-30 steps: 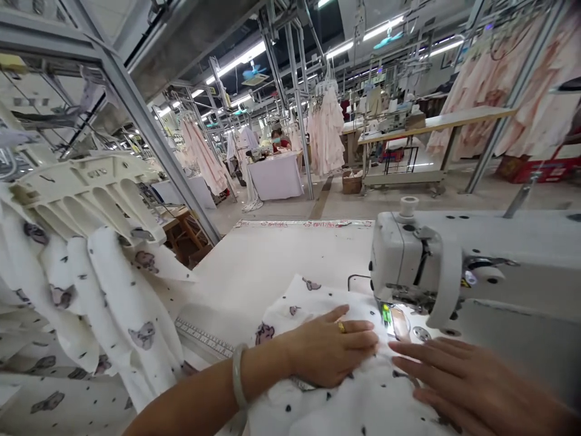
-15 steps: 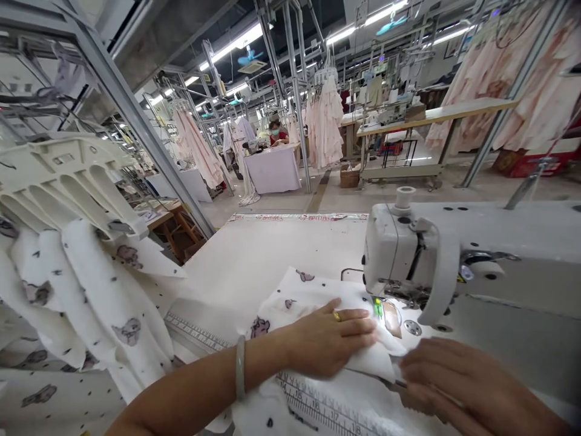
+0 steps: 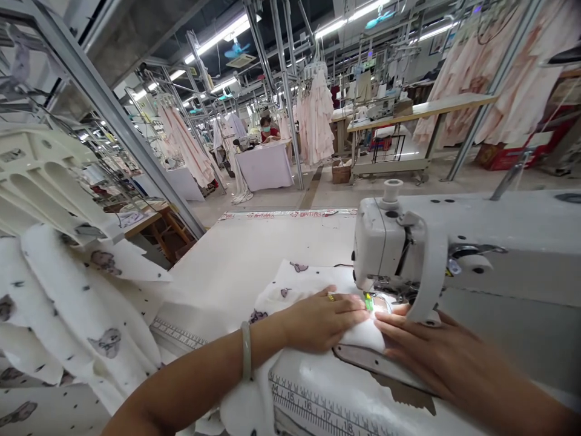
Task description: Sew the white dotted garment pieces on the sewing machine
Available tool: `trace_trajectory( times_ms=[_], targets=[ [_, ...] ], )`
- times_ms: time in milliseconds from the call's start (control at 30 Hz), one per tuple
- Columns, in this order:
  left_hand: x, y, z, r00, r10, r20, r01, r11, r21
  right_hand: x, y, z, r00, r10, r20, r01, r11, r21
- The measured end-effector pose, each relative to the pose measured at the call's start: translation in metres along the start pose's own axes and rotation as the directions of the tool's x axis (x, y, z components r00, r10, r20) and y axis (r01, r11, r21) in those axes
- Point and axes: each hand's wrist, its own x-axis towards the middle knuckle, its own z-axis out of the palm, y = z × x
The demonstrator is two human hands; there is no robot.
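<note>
A: Both hands are at the needle now. The left hand [image 3: 324,320] lies flat, fingers pressed together, pinning the printed white fabric [image 3: 295,290] to the sewing table [image 3: 245,254].

B: And the right hand [image 3: 424,354] has slid up from five o'clock; half a second ago it was curled low near the edge. Now its fingers are stretched out flat on the cloth, tips right under the sewing machine [image 3: 399,248] head.

A: The fabric sits at the machine's seven o'clock, fed under the presser foot. The measuring tape [image 3: 318,409] printed along the table edge shows more than before.

B: At nine o'clock, a stack of matching printed pieces [image 3: 68,309] hangs off the plastic rack [image 3: 49,188].
</note>
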Motion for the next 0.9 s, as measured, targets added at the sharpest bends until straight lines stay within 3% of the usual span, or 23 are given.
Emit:
trace_trajectory(
  times_ms=[233, 467, 567, 700, 900],
  targets=[
    [0.001, 0.0, -0.001, 1.0, -0.003, -0.021, 0.002, 0.999, -0.04, -0.006, 0.0, 0.001, 0.992, 0.068, 0.103, -0.078, 0.992, 0.094],
    [0.003, 0.004, -0.012, 0.996, -0.07, 0.061, 0.073, 0.996, -0.054, -0.013, 0.006, 0.006, 0.982, 0.13, 0.133, -0.146, 0.983, 0.115],
    [-0.003, 0.014, -0.014, 0.995, -0.081, 0.058, 0.081, 0.997, 0.013, -0.011, 0.005, 0.004, 0.988, 0.11, 0.107, -0.122, 0.987, 0.109],
    [-0.009, 0.022, -0.004, 1.0, -0.014, 0.02, 0.014, 1.0, 0.001, -0.011, 0.004, 0.002, 0.997, 0.032, 0.07, -0.04, 0.993, 0.11],
    [0.001, -0.001, 0.003, 0.998, 0.027, -0.054, -0.027, 1.0, 0.01, -0.023, 0.012, 0.014, 0.992, 0.103, 0.073, -0.104, 0.995, 0.004]
  ],
)
